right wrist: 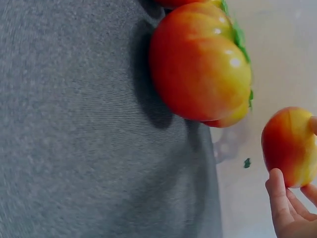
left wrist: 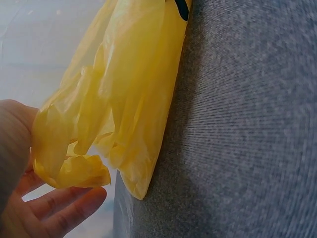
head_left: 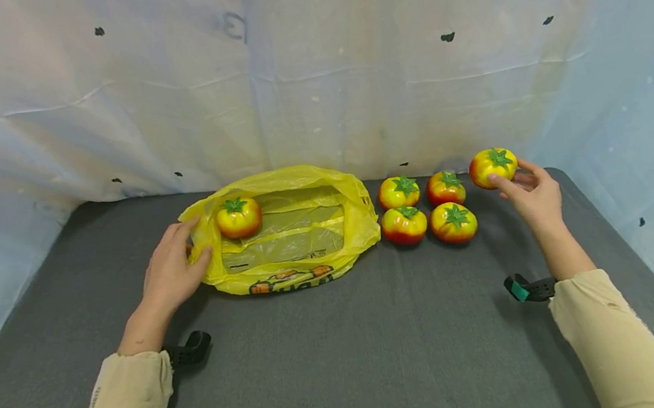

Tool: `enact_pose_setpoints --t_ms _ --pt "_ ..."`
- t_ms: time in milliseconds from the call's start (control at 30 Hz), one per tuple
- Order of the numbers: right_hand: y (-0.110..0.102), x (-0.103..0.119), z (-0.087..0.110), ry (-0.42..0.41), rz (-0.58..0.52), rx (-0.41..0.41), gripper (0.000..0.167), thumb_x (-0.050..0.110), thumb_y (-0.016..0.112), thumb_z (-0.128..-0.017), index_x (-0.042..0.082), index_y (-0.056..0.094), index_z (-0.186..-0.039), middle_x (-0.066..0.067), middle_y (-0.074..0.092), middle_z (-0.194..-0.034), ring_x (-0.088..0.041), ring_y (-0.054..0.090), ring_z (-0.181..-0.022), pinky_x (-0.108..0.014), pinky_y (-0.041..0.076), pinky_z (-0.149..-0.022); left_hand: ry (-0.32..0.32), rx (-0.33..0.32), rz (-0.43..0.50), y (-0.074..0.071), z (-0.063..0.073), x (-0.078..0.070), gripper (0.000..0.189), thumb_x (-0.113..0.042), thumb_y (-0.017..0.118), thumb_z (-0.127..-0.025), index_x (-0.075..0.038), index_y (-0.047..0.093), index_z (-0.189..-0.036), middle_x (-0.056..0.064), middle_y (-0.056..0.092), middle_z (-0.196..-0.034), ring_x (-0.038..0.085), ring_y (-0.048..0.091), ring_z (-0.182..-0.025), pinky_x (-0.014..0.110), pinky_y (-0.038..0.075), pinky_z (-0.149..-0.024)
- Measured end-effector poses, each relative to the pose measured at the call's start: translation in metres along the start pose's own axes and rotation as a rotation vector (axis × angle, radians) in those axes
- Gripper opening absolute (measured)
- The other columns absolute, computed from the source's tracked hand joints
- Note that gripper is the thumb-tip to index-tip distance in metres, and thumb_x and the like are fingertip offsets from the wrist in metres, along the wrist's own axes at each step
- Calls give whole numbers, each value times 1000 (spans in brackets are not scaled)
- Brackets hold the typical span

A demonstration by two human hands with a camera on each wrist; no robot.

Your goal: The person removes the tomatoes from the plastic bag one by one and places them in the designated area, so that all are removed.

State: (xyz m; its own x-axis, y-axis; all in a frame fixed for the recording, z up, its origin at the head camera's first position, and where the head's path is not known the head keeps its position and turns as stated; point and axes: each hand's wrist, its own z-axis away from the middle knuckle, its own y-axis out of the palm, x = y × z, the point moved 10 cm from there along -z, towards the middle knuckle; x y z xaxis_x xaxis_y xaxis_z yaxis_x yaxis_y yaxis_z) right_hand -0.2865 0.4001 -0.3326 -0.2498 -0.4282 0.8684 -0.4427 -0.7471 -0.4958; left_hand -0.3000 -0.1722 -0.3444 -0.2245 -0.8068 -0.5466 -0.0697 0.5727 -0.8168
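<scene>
At the left rim of an open yellow plastic bag (head_left: 361, 227), my left hand (head_left: 172, 269) pinches the film between thumb and fingers. The left wrist view shows a gathered handle loop of the bag (left wrist: 74, 129) in that hand (left wrist: 59, 210). Inside the bag, at its left end, lies a red-and-yellow tomato (head_left: 239, 217) with a green leafy top. On the right, my right hand (head_left: 536, 194) grips another such tomato (head_left: 493, 167) with its fingertips, raised above the table in the right wrist view (right wrist: 289, 147).
Several more tomatoes (head_left: 454, 223) stand in two short rows between the bag and my right hand. They rest on a dark grey cloth-covered table (head_left: 353, 358). Pale plastic sheeting (head_left: 302, 56) hangs behind the table and along both sides.
</scene>
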Motion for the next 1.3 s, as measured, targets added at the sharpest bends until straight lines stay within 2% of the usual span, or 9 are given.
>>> enact_pose_setpoints --t_ms 167,233,400,567,700,867,1000,1100,1300 --pt "0 -17 -5 53 8 -43 84 51 67 -83 13 33 -150 -17 45 -142 8 54 -68 -23 53 -83 1 2 6 1 0 0 58 -19 57 -95 0 36 -146 22 44 -133 34 51 -98 47 44 -72" --pt "2 -23 -6 60 38 -46 85 53 66 -83 13 32 -150 -18 45 -143 9 54 -67 -23 54 -82 -1 4 4 2 1 0 58 -19 57 -95 0 36 -146 22 44 -133 35 51 -98 48 44 -73" --pt "7 -38 -12 72 53 -20 92 58 66 -80 11 30 -151 -22 43 -143 9 54 -62 -14 50 -56 -1 5 3 2 1 0 58 -18 57 -95 0 36 -146 23 43 -134 35 51 -99 49 44 -74" --pt "12 -41 -8 107 91 24 87 50 63 -85 10 25 -152 -22 40 -146 7 54 -65 -15 53 -65 2 4 7 2 1 -1 58 -18 57 -95 0 36 -146 23 43 -135 37 52 -101 50 45 -76" --pt "15 -40 -5 131 116 36 81 44 60 -89 11 24 -153 -20 39 -147 -6 62 -78 -22 53 -82 7 1 11 2 2 -1 58 -18 57 -95 0 36 -146 23 43 -136 38 52 -103 52 45 -77" --pt "18 -44 -7 156 132 38 81 45 58 -90 11 21 -154 -20 38 -148 -29 61 -110 -33 50 -93 17 -9 8 1 2 -2 58 -18 57 -95 1 36 -145 24 43 -135 38 53 -102 52 45 -77" --pt "20 -47 -8 169 137 54 82 45 58 -91 11 19 -154 -21 37 -149 -15 65 -86 -23 53 -83 22 -14 5 0 2 -2 57 -17 57 -94 2 37 -145 24 44 -134 38 53 -100 51 45 -75" --pt "21 -48 -8 166 123 68 83 45 58 -90 11 18 -155 -21 37 -149 2 56 -70 -16 53 -73 22 -15 5 0 2 -2 57 -17 57 -94 2 37 -144 24 44 -133 37 53 -99 51 45 -75" --pt "23 -48 -8 155 119 91 85 45 58 -90 12 15 -155 -23 34 -150 -6 60 -80 -15 53 -71 18 -16 2 0 1 0 57 -16 57 -94 2 37 -144 24 44 -133 37 53 -100 51 45 -75"
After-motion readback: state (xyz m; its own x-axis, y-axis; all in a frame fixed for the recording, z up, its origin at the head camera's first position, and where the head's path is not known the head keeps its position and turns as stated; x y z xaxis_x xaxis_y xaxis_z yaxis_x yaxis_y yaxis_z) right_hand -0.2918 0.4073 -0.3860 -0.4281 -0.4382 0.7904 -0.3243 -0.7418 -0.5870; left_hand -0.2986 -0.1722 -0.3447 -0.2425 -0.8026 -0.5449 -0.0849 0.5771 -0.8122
